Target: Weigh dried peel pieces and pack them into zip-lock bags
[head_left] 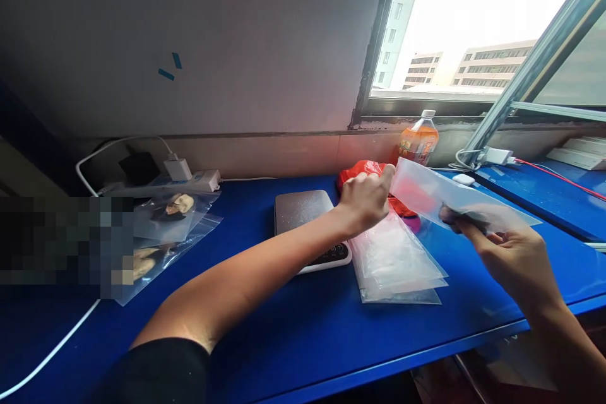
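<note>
My left hand [364, 199] is closed, pinching the left end of a translucent plastic bag [411, 186]. At the bag's other end, my right hand [511, 252] grips its lower side, the thumb on a dark brown, shrivelled piece [449, 214]. Whether that piece lies inside the bag or against it I cannot tell. Below the raised bag lies a stack of flat clear bags [392, 259]. Under my left forearm stands a kitchen scale [303, 208], partly hidden, with no object visible on its plate. Behind my left hand is a red plastic bag [362, 169].
At the left, clear bags [189, 227] hold pale and dark pieces on the blue table [293, 341]. Behind them sit a power strip [206, 181] and white charger [178, 168]. A bottle of orange drink [419, 139] stands by the wall; cables run at the right.
</note>
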